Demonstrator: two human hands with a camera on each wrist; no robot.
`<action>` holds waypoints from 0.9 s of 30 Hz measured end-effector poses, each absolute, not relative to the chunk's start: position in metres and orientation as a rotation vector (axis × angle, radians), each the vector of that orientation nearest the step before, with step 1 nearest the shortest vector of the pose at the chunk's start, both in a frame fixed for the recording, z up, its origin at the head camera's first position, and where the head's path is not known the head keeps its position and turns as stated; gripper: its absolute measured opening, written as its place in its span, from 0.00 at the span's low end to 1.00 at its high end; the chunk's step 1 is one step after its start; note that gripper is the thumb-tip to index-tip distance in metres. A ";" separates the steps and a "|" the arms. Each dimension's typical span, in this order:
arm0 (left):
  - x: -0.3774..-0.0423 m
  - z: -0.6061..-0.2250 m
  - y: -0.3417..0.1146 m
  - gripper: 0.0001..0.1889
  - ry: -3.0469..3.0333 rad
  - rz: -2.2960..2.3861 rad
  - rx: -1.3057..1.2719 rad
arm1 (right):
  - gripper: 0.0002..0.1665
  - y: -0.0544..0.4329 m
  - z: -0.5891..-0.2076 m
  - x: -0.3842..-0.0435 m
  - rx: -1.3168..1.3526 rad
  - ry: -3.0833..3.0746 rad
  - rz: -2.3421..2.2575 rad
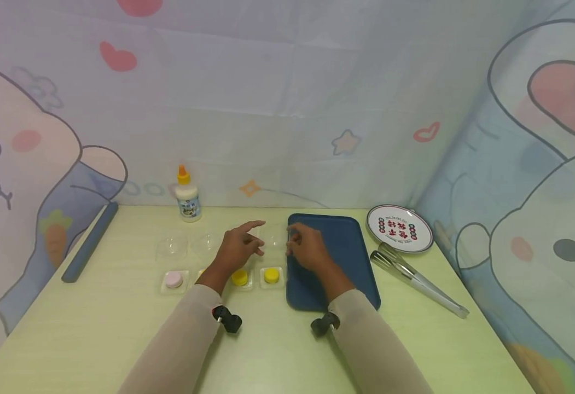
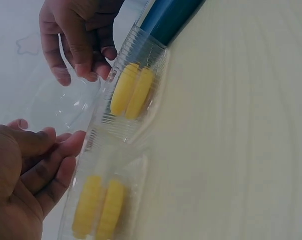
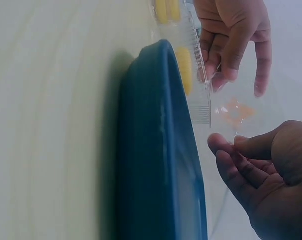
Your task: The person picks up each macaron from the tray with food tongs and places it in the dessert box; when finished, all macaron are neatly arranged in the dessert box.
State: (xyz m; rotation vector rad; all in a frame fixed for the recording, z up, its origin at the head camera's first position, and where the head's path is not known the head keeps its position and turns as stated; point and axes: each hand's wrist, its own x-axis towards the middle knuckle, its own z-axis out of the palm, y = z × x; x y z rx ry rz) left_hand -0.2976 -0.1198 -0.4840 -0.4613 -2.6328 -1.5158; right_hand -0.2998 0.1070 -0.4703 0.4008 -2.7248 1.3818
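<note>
My left hand (image 1: 235, 250) and right hand (image 1: 309, 249) face each other across a clear plastic domed lid (image 1: 274, 238). The right thumb and index finger pinch one side of its rim. On the opposite side, the left thumb and fingers grip the edge while the left index finger sticks out straight. Just in front of the lid is a clear box base (image 1: 263, 284) with a yellow macaron (image 1: 271, 275) in it. Another yellow macaron (image 1: 239, 277) sits in the box to its left, beside my left wrist. The blue tray (image 1: 348, 257) lies under my right wrist.
Further left, a pink macaron (image 1: 173, 279) rests in an open box with its domed lid (image 1: 171, 249) behind it. A glue bottle (image 1: 189, 202) stands near the wall. At right are a patterned plate (image 1: 399, 229) and metal tongs (image 1: 422, 283); a dark bar (image 1: 90, 241) lies far left.
</note>
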 end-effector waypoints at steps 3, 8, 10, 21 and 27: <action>-0.297 -0.483 -0.121 0.23 -2.635 -1.505 -0.479 | 0.18 0.107 -0.471 -0.298 0.443 -2.731 1.360; -0.294 -0.479 -0.122 0.19 -2.656 -1.456 -0.515 | 0.14 0.108 -0.473 -0.296 0.508 -2.727 1.314; -0.292 -0.477 -0.123 0.20 -2.673 -1.436 -0.534 | 0.15 0.109 -0.474 -0.296 0.533 -2.729 1.267; -0.284 -0.475 -0.129 0.24 -2.709 -1.400 -0.623 | 0.27 0.116 -0.476 -0.287 0.612 -2.736 1.274; -0.276 -0.476 -0.134 0.27 -2.726 -1.425 -0.717 | 0.30 0.125 -0.478 -0.282 0.695 -2.769 1.327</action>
